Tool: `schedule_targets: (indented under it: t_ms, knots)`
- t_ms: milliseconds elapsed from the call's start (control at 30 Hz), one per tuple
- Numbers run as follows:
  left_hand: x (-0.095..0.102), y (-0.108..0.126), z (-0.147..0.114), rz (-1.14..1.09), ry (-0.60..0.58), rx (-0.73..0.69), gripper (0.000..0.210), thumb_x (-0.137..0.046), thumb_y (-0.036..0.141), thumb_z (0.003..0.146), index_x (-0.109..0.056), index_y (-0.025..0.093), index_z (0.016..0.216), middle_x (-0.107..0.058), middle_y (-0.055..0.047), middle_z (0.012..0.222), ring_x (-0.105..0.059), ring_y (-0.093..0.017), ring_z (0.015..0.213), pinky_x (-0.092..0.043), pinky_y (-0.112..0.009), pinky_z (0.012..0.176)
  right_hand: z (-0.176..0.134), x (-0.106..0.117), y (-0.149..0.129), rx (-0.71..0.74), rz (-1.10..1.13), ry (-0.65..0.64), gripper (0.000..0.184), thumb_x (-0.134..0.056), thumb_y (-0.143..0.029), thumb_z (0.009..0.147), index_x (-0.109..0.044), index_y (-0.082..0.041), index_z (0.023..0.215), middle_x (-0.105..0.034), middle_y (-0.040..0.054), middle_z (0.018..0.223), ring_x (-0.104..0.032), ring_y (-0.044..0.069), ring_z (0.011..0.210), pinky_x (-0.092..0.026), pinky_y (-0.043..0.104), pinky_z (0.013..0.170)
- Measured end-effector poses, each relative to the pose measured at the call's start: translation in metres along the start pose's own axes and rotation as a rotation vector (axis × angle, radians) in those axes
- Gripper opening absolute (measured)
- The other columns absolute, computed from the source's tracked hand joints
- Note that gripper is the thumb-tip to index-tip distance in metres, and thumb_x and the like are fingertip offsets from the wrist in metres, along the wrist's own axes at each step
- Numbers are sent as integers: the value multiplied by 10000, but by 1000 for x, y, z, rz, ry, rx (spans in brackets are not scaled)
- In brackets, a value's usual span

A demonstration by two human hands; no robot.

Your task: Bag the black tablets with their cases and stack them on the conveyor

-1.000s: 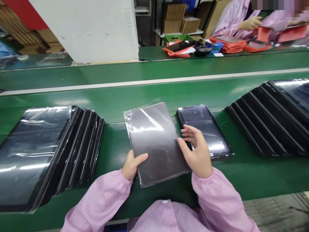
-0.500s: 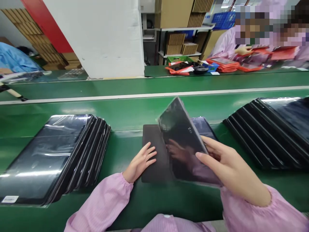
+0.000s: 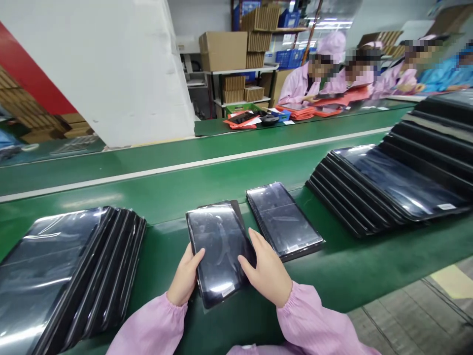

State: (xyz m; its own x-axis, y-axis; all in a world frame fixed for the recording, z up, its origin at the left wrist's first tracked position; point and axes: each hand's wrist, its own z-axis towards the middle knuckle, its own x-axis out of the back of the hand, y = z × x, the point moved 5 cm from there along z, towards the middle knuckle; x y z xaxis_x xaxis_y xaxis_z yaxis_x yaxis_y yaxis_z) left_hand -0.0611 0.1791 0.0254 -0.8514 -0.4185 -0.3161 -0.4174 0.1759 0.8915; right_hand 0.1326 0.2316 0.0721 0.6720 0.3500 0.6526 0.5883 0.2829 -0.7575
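A tablet (image 3: 219,251) in clear film lies face up between my hands, over a dark flat panel (image 3: 237,211) whose corner shows behind it. My left hand (image 3: 185,273) grips its left edge, thumb on the screen side. At the right edge, my right hand (image 3: 266,268) holds it with the thumb over the front and the fingers along the side. Close to my right fingers, another film-wrapped tablet (image 3: 284,219) rests on a dark piece of much the same size. Everything stands on the green work surface (image 3: 162,266).
A fanned stack of wrapped tablets (image 3: 66,266) lies at the left. More fanned tablets (image 3: 384,182) stand at the right. Across the bench are orange sleeves (image 3: 297,111), a green tray (image 3: 242,108) and several people in pink. A white pillar (image 3: 136,74) rises behind.
The tablet was tilted up in my right hand, back showing; now it lies face up, lowered over the dark panel. My left hand has closed on its edge. The view has swung right.
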Motion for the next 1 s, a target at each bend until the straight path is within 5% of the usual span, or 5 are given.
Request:
schedule_targets:
  t_ms: [333, 467, 633, 800, 1000]
  knots:
    - [25, 12, 16, 961, 316, -306, 539, -608, 476, 817, -629, 195, 1276, -509, -158, 1315, -388, -393, 1352, -225, -576, 1168, 1, -28, 40, -161, 278, -55, 871, -590, -273, 869, -119, -103, 1581, -200, 184, 1615, -177, 277, 1493, -173, 501, 1223]
    - [29, -10, -1, 715, 270, -78, 691, -584, 532, 844, -468, 169, 1421, -475, -164, 1432, -424, -362, 1351, -287, -540, 1165, -6, -33, 46, -160, 374, -4, 850, -609, -173, 821, -213, -168, 1573, -264, 143, 1604, -228, 262, 1482, -194, 494, 1221]
    - [-2, -17, -31, 212, 314, 114, 678, -659, 442, 830, -413, 325, 1451, -449, -32, 1523, -422, -301, 1399, -379, -462, 1145, -12, -17, 38, -85, 435, -2, 919, -705, -140, 719, -312, -191, 1548, -293, 120, 1596, -252, 277, 1476, -199, 492, 1219]
    - [-44, -18, -44, -6, 323, 365, 507, -650, 377, 833, -570, 196, 1300, -706, -122, 1187, -668, -328, 1108, -567, -449, 919, -22, 33, 39, 77, 425, -46, 745, -688, -202, 788, -440, -241, 1489, -349, 99, 1572, -289, 285, 1463, -227, 540, 1193]
    - [-134, -4, 9, 96, 27, -1, 555, -643, 458, 858, -507, 228, 1344, -603, -99, 1355, -584, -271, 1238, -481, -389, 1034, -4, 112, 87, 197, 413, 289, 546, -663, -242, 834, -587, -263, 1375, -500, 68, 1482, -419, 286, 1398, -269, 518, 1184]
